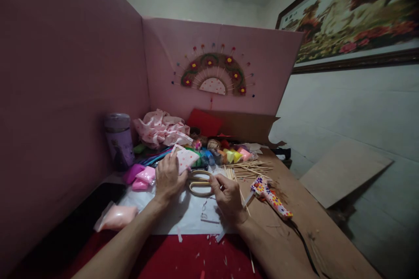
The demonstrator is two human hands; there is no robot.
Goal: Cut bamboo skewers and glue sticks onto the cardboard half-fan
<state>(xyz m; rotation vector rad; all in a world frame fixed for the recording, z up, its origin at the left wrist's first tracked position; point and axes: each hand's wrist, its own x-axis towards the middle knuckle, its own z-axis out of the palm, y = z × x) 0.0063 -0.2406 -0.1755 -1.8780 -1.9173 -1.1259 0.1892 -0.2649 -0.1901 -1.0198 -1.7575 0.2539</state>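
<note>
My left hand [167, 178] is closed on a pink dotted paper piece [185, 158], held just above the white sheet [183, 216]. To its right, my right hand [227, 196] is curled with the fingers pinched near a thin wooden stick [244, 196]; whether it grips the stick I cannot tell. Between the two hands lie gold-handled scissors [199, 182]. A glue gun [271, 197] with coloured dots rests just right of my right hand.
A heap of wooden sticks [250, 168], coloured clay packets [229, 154], a purple bottle [119, 139], pink clay bags [141, 176] and crumpled pink cloth [160, 128] crowd the back. Pink board walls [65, 96] enclose the left and rear; a paper fan [213, 74] hangs there.
</note>
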